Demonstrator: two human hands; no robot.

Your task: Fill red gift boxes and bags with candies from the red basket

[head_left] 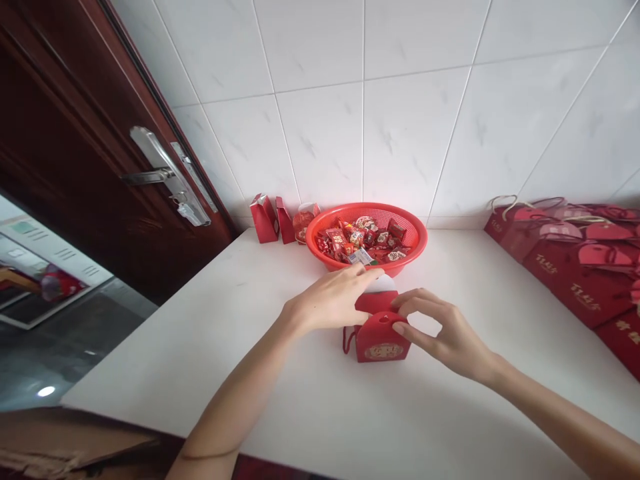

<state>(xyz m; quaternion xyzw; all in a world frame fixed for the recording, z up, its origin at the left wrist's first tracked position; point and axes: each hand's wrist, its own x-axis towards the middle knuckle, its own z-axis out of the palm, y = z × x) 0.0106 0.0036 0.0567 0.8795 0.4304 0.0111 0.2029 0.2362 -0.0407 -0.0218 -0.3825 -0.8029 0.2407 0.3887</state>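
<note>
My left fingers (pixel 367 297) and right fingers (pixel 397 317) pinch the box (pixel 383 340) on the worktop (pixel 300 393); the basket (pixel 417 233) sits just beyond, at twelve o'clock; bags (pixel 565 260) at two.

We see two bare hands, left (pixel 335 297) and right (pixel 445 333), with slender fingers and slim wrists. Our forearms are bare too, smooth and narrow; across the left forearm (pixel 250 380) runs a thin dark line (pixel 210 457), whether cord or crease we cannot tell.
</note>
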